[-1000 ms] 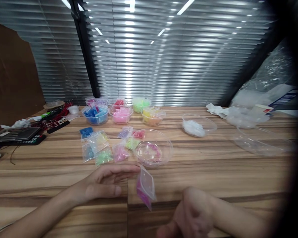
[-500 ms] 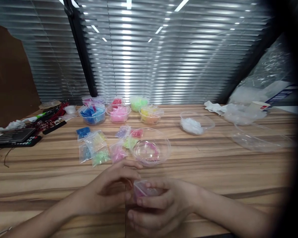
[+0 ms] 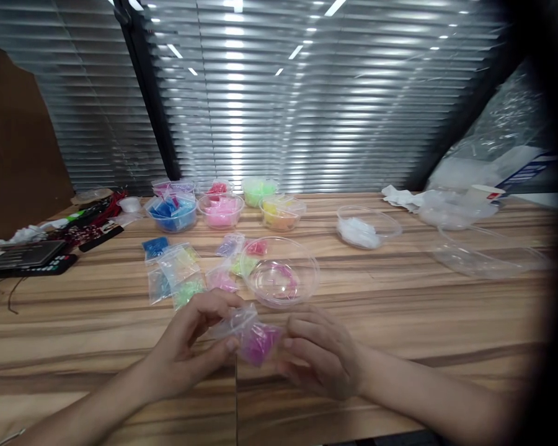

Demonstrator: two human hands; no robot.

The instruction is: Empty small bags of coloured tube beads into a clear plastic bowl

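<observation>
A small clear zip bag with bright purple contents is up in front of me, over the table's near part. My left hand pinches its zip end between thumb and fingers. At the opposite end, my right hand has its curled fingers closed on the bag's right edge; they are slightly blurred. Just beyond the hands stands a clear round bowl with some pink-purple bits at its bottom. Left of the bowl lie several small zip bags, among them a pink one, a green one and a blue one.
Farther back stand clear tubs of coloured bags: blue, pink, yellow-orange and green. A bowl of white bags and clear lids are rightward. A remote and cords lie left. Blinds close off the back.
The purple bag has come out of my right hand's wrap and up into plainer view. My left hand now grips its zip end, while my right hand has shifted to its right edge.
</observation>
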